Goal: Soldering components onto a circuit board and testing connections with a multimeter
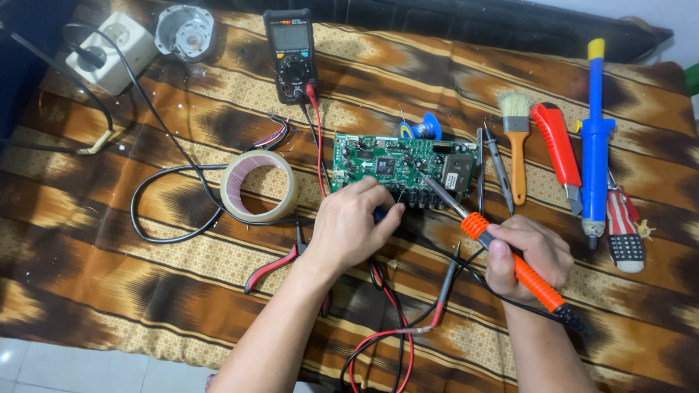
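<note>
The right hand (528,258) has its grip clenched around an orange-handled soldering iron (510,266), whose metal tip slants up-left onto a green rectangular circuit board (378,161). The board lies flat on the brown patterned cloth (182,255) that covers the table. The left hand (353,225) rests at the board's near edge, its fingers pinched on something small and dark that cannot be made out. Just left of the board sits a roll of beige tape (259,186); a black multimeter (290,54) lies beyond it. Red-handled pliers (273,266) lie by the left wrist. Right of the board are a wooden-handled brush (516,138), a red utility knife (559,149) and a blue desoldering pump (595,138).
</note>
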